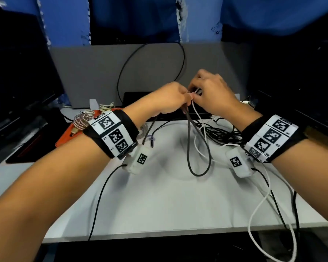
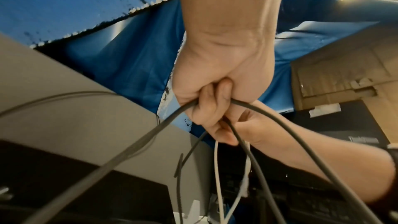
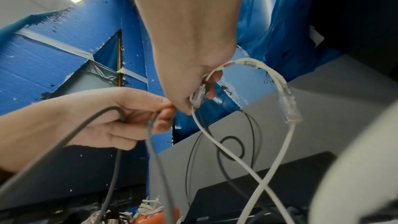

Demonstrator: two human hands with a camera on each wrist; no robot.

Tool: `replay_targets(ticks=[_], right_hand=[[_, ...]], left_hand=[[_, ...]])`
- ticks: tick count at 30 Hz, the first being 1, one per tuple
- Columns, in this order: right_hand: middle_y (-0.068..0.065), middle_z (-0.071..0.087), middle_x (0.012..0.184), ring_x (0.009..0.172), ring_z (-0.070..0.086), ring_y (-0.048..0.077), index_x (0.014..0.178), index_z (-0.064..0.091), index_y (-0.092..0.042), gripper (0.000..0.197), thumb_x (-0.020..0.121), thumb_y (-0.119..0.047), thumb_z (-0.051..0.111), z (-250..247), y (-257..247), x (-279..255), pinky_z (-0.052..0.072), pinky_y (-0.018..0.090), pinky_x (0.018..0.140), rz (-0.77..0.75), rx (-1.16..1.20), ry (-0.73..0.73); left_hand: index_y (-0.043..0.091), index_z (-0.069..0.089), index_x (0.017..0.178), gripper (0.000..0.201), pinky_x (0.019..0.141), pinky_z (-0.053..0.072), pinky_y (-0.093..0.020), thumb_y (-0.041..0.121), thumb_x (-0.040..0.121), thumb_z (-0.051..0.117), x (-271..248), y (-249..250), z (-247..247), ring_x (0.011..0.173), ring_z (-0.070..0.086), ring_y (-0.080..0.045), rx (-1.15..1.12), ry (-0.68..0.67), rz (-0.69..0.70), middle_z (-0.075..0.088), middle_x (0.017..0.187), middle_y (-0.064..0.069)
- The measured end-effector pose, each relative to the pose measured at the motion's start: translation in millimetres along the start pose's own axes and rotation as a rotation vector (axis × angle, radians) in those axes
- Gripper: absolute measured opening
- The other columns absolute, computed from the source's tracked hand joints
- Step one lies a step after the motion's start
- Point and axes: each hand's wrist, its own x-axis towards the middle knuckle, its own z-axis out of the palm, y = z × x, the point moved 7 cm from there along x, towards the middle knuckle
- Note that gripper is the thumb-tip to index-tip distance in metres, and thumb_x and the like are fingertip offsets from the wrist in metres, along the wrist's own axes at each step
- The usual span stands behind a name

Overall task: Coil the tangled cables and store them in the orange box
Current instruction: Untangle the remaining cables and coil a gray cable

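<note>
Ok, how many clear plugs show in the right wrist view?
2. The first plug is pinched in the right hand; the second plug hangs free beside it on the white cable. More may be hidden in the tangle below.

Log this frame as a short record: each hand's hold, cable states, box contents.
left hand: grips looped dark grey cable
right hand: pinches white cable near its clear plug
loose cables: black and white tangle on white table
orange box: braided cable already there
</note>
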Motion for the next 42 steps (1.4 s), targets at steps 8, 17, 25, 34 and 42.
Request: replay_targets(ticks=[8,17,25,34,42], right_hand=[[0.011,0.051,0.133,0.123,0.047,0.034,0.134,0.059,-0.022,0.041,0.097,-0.041,0.057,-8,8,-1,0.035,0.049,0.102,0.057,-0.109,-0.035],[0.011,0.061,0.116,0.106,0.061,0.031,0.12,0.066,-0.009,0.043,0.087,-0.002,0.04,-20,2,-7,0.05,0.041,0.092,0.049,0.277,0.044],[0.008,0.074,0.099,0.055,0.07,0.02,0.135,0.052,-0.013,0.034,0.103,-0.003,0.057,-2,15,-11,0.06,0.033,0.057,0.324,0.912,-0.093],[0.01,0.073,0.077,0.057,0.069,0.022,0.107,0.071,-0.019,0.019,0.105,-0.009,0.054,-4,-3,-13,0.06,0.034,0.057,0.258,0.84,-0.071],[0.001,0.075,0.077,0.052,0.069,0.015,0.103,0.076,-0.018,0.022,0.103,-0.015,0.054,-2,-3,-17,0.054,0.021,0.055,0.211,0.618,-0.077]], left_hand=[[0.021,0.05,0.066,0.034,0.049,0.009,-0.029,0.027,0.099,0.054,0,4,-35,0.043,0.021,-0.014,-0.524,0.025,-0.04,0.045,0.059,0.0],[0.021,0.048,0.062,0.036,0.046,0.011,-0.023,0.027,0.096,0.055,1,-19,-50,0.043,0.022,-0.013,-0.417,0.057,-0.109,0.04,0.062,-0.002],[0.008,0.076,0.093,0.026,0.045,0.016,-0.024,0.023,0.097,0.055,-7,-24,-34,0.048,0.027,-0.016,-0.219,-0.017,-0.07,0.079,0.088,-0.007],[0.028,0.075,0.094,0.02,0.066,0.042,-0.026,0.047,0.092,0.071,2,-8,-23,0.071,0.056,-0.007,-0.003,0.21,0.087,0.066,0.078,0.009],[0.024,0.072,0.086,0.012,0.057,0.041,-0.026,0.035,0.091,0.071,-2,1,-19,0.061,0.054,-0.008,0.107,0.285,0.183,0.065,0.07,0.007]])
